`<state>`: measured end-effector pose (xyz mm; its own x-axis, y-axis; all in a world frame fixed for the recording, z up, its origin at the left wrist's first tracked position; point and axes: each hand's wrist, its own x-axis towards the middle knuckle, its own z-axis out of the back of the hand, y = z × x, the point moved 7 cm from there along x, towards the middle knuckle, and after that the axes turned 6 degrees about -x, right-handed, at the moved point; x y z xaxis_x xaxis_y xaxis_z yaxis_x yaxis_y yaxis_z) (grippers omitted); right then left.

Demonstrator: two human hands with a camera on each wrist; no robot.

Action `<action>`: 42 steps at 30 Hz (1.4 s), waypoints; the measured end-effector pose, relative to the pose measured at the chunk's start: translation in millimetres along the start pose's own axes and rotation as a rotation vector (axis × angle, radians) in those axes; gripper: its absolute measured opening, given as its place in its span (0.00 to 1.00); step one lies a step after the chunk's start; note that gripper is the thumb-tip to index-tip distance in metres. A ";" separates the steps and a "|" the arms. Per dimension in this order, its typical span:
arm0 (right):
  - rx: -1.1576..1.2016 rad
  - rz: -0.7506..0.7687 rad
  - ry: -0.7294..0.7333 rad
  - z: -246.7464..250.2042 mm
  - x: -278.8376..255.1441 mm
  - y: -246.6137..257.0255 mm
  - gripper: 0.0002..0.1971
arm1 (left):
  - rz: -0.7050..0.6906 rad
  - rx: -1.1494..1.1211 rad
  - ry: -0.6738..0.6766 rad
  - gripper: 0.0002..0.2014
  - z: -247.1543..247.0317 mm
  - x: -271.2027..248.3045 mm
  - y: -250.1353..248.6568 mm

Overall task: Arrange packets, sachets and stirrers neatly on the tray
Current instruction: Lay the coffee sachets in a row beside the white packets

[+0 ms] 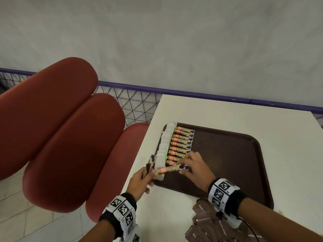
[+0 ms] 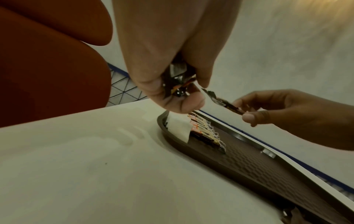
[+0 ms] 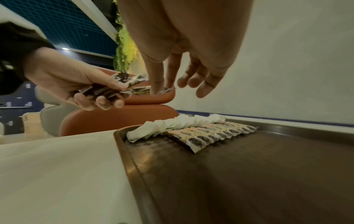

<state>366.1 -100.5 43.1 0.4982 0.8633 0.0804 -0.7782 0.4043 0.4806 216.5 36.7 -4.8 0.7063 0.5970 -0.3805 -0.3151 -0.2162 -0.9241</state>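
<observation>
Two hands meet above a brown tray's (image 1: 244, 163) near-left corner: left hand (image 1: 139, 182) clutches several coffee sachets (image 3: 107, 89); right hand (image 1: 195, 168) pinches one sachet (image 1: 172, 168) over the tray's sachet row (image 1: 181, 145).

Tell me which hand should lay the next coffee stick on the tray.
Right. The right hand already pinches one coffee stick just above the row on the tray; the left hand grips the spare bundle off its edge.
</observation>
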 end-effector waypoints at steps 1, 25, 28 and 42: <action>-0.004 -0.057 -0.021 1.5 -0.3 -9.1 0.15 | -0.003 -0.010 -0.047 0.07 7.1 1.3 2.7; -0.295 -0.250 0.130 -36.6 -6.2 -35.2 0.16 | 0.053 0.089 -0.180 0.13 43.2 -18.1 25.1; -0.309 -0.252 0.149 -37.0 -4.5 -34.9 0.17 | 0.039 0.093 -0.161 0.07 39.6 -20.6 21.8; -0.312 -0.224 0.123 -38.3 -3.1 -22.8 0.19 | 0.030 0.076 -0.174 0.13 34.5 -16.7 18.4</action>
<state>367.6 -100.8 -1.6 0.6338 0.7655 -0.1108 -0.7436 0.6425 0.1851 177.1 49.5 -14.2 0.5772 0.7175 -0.3900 -0.3862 -0.1809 -0.9045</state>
